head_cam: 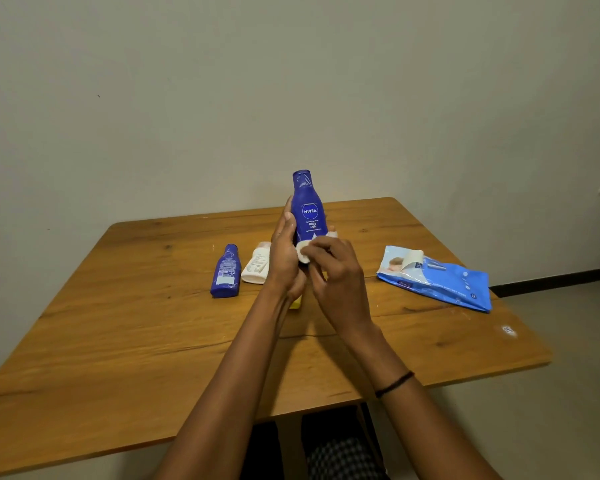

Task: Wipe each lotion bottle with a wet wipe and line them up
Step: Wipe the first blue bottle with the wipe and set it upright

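My left hand (284, 258) holds a dark blue Nivea lotion bottle (308, 206) upright above the wooden table (136, 323), cap end up. My right hand (336, 271) presses a bunched white wet wipe (303, 252) against the bottle's lower front. A smaller blue bottle (226, 271) lies on the table to the left, and a white bottle (257, 263) lies beside it. A bit of something yellow (297, 301) shows under my left wrist; most of it is hidden.
A blue wet-wipe pack (437, 278) with its flap peeled open lies on the table at the right. The table's far edge stands close to a plain wall. A small white mark (509, 330) sits near the right edge.
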